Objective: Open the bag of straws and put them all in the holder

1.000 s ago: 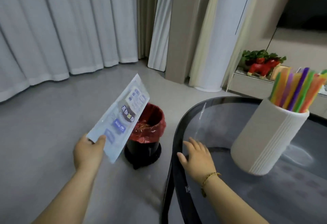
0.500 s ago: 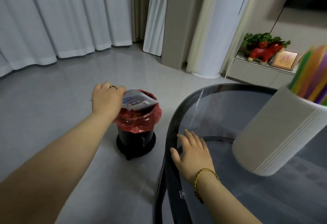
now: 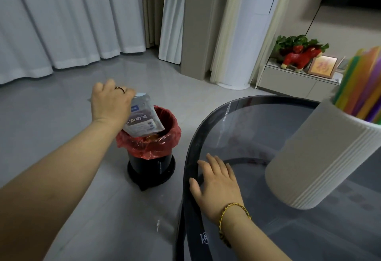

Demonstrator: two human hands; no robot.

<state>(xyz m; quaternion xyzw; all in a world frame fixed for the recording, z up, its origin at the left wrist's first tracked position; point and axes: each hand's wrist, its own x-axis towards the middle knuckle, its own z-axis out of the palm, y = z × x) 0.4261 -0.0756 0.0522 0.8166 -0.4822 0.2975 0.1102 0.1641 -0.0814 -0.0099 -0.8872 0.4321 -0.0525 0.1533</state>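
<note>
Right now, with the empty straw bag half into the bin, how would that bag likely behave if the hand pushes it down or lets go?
The straw bag looks thin and floppy: it is creased and bent under the left hand. It is probably very light, being flat and apparently empty. If let go, it may spring back or perch on the red liner rather than sink.

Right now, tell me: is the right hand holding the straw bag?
No. The left hand grips the bag over the bin; the right hand lies flat on the table.
</note>
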